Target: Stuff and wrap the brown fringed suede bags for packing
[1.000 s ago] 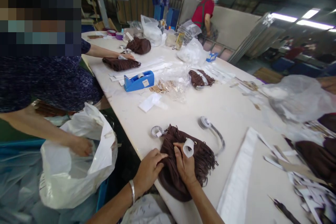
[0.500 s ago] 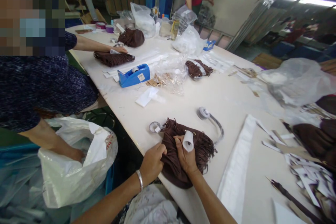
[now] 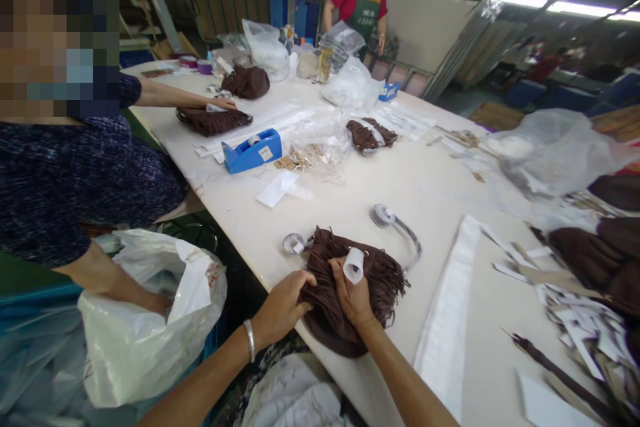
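Observation:
A brown fringed bag (image 3: 350, 280) lies at the near edge of the white table (image 3: 430, 193), its wrapped handle (image 3: 400, 230) curving away behind it. My left hand (image 3: 283, 307) is closed on the bag's left side, pinching the brown fabric. My right hand (image 3: 353, 297) presses on the bag's middle with fingers curled into the fringe. A small white paper roll (image 3: 354, 265) stands at my right fingertips; whether the fingers hold it I cannot tell.
A blue tape dispenser (image 3: 253, 150), clear plastic bags (image 3: 320, 143) and other brown bags (image 3: 213, 121) lie further up the table. A seated person at left reaches into a white plastic bag (image 3: 145, 320). White paper strips (image 3: 450, 320) and cards lie at right. Another person stands at the far end.
My hands have stayed on the brown bag, the left one shifting its grip slightly on the fabric. The person at left has reached deeper into the white bag.

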{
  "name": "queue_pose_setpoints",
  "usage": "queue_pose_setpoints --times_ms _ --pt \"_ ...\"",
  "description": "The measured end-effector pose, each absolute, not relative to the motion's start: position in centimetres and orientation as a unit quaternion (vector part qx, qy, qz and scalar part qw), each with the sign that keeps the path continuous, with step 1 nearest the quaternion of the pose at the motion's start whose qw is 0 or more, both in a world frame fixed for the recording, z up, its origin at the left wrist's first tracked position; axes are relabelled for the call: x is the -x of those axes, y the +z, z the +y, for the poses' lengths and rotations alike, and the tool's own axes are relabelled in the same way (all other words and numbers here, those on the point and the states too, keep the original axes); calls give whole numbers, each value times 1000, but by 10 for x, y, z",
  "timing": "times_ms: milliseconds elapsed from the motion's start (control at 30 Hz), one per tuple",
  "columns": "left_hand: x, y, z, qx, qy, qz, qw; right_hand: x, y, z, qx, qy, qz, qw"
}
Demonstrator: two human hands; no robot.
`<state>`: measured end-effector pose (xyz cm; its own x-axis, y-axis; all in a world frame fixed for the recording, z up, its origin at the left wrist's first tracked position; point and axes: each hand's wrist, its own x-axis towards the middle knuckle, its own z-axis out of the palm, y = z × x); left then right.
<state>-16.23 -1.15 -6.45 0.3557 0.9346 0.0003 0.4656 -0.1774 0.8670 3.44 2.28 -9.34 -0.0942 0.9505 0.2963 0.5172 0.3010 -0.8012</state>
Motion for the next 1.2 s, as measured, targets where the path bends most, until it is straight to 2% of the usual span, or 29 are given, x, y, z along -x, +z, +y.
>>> queue_pose_setpoints --times_ms 167,367,600,867,1033,1100,1200 --pt "161 -64 -10 -745 290 465 381 -34 -94 23 524 248 -704 411" --pt "145 -90 -31 -673 399 528 331 -35 -96 22 532 217 -713 401" --pt "138 -101 -34 -626 422 592 281 -32 -83 13 511 168 -775 332" --pt "137 -108 -44 -706 365 576 192 -28 -71 -7 509 24 -843 171" --pt "136 -114 -54 -732 323 581 147 -35 -80 -39 545 0 -825 148" --pt "145 -103 -55 -746 287 580 157 -37 -84 -46 545 7 -825 150" --pt "167 -65 -44 -776 184 549 251 -39 -87 -46 533 21 -831 159"
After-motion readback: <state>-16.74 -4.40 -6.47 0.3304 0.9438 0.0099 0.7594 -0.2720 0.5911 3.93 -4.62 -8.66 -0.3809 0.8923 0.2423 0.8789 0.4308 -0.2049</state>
